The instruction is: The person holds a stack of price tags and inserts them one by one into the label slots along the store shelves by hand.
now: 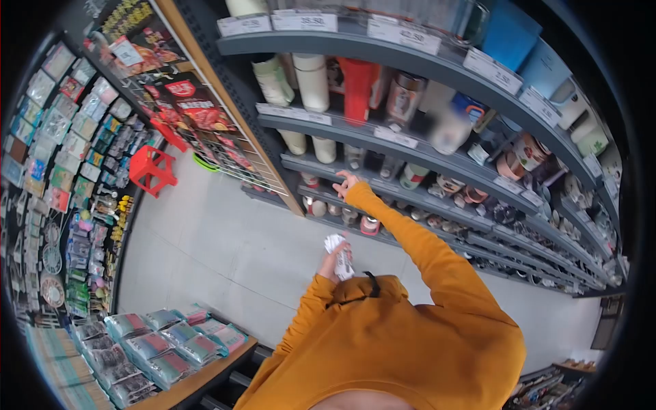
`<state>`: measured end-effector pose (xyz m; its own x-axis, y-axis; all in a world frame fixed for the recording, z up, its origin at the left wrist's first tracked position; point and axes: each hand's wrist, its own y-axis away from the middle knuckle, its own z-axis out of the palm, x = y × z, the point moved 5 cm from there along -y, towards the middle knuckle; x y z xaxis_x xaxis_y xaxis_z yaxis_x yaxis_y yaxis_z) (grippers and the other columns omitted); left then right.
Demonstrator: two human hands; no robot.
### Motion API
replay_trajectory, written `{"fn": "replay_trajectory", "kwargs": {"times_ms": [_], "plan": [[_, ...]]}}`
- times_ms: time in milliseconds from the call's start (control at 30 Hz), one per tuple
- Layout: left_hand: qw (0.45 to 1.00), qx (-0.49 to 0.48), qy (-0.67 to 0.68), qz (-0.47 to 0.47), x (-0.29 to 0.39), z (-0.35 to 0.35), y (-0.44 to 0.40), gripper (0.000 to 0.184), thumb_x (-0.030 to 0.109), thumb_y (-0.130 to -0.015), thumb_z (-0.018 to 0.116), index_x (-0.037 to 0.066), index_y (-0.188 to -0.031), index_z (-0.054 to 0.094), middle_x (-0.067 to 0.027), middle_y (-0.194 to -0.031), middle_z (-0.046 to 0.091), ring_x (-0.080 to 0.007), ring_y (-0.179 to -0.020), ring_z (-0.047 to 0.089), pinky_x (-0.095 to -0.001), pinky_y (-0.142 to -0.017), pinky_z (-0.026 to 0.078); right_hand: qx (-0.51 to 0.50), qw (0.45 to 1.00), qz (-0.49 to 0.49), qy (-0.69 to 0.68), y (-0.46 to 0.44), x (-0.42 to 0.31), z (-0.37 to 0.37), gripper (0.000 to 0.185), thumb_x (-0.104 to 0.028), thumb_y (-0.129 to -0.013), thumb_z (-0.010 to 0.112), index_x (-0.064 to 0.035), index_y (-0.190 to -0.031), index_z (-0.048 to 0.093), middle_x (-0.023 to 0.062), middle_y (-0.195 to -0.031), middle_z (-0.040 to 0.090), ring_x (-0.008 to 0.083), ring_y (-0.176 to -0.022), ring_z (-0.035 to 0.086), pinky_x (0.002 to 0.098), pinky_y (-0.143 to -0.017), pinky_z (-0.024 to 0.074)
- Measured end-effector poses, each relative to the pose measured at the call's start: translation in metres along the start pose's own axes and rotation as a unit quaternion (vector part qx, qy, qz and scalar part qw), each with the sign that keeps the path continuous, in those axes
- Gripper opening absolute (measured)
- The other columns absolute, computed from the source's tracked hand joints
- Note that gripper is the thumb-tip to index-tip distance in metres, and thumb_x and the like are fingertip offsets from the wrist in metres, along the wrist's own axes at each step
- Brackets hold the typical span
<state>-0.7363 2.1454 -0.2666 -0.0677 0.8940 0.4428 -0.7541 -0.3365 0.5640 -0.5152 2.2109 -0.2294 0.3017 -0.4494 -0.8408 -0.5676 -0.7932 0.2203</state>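
My left hand [329, 265] is low in front of my body, closed around a bundle of white paper labels [344, 262] with dark print. My right arm stretches forward in an orange sleeve. At its end, my right hand [348, 184] is near the edge of a lower shelf [321, 166], fingers apart, with nothing visible in them. Whether a fingertip touches the shelf edge I cannot tell. Just beyond this hand stand a clear glass [354, 157] and a white cup [324, 149].
Shelves of flasks, cups and mugs curve away to the right, with white price tags [403, 34] on their edges. A wire rack [225, 130] holds red packets. A red stool [152, 171] stands on the floor at left. Packaged goods [164, 345] lie on a display behind left.
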Motion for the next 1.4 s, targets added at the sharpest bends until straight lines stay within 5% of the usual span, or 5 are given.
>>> {"fn": "replay_trajectory", "kwargs": {"times_ms": [267,400,700,933,1400], "plan": [[0.992,-0.007,-0.033,-0.125,-0.037,-0.031,0.05,0.044,0.043,-0.095,0.051,0.004,-0.114,0.058,-0.0039,-0.084,0.062,-0.0147,-0.069,0.063,-0.0271,-0.063,0.053,0.05,0.955,-0.014,0.293,-0.1,0.019,0.042,0.045,-0.038,-0.084,0.063,-0.0153,-0.123,0.055,0.0199,-0.113,0.059,0.039,-0.101,0.06,0.0457,-0.086,0.0483],[0.989,-0.005,0.011,-0.15,-0.046,-0.044,0.068,0.05,0.046,-0.094,0.05,0.001,-0.114,0.057,-0.0104,-0.098,0.064,-0.0171,-0.087,0.065,-0.0282,-0.079,0.054,0.074,0.974,-0.007,0.214,-0.098,0.016,0.039,0.032,-0.04,-0.09,0.051,-0.0196,-0.109,0.067,0.0077,-0.067,0.067,0.0288,-0.08,0.067,0.0404,-0.075,0.0534],[0.991,0.092,-0.029,0.095,0.049,-0.056,0.016,0.051,0.048,-0.096,0.044,0.001,-0.113,0.057,-0.0042,-0.129,0.053,-0.017,-0.099,0.059,-0.0298,-0.085,0.05,-0.012,0.956,0.037,-0.291,0.005,0.016,0.068,0.014,-0.02,-0.089,0.063,-0.0086,-0.096,0.067,0.0,-0.055,0.058,0.0085,-0.047,0.053,0.0255,-0.042,0.0402],[0.984,-0.042,-0.063,0.16,0.114,-0.005,-0.029,0.049,0.045,-0.099,0.039,0.0,-0.114,0.054,-0.0112,-0.118,0.059,-0.0201,-0.099,0.059,-0.0324,-0.089,0.047,-0.217,0.948,0.155,-0.175,0.093,-0.025,0.068,0.026,-0.027,-0.092,0.06,-0.0073,-0.108,0.066,0.002,-0.056,0.061,0.0067,-0.043,0.05,0.0228,-0.041,0.0368],[0.995,-0.036,-0.03,0.088,0.118,0.024,-0.018,0.029,0.043,-0.096,0.048,0.015,-0.102,0.05,-0.0048,-0.072,0.055,-0.0166,-0.057,0.054,-0.0308,-0.055,0.047,0.216,0.907,-0.327,0.154,0.034,-0.415,-0.147,0.046,-0.029,-0.091,0.055,-0.0011,-0.127,0.047,0.007,-0.058,0.064,0.0245,-0.058,0.064,0.0362,-0.064,0.0509]]}}
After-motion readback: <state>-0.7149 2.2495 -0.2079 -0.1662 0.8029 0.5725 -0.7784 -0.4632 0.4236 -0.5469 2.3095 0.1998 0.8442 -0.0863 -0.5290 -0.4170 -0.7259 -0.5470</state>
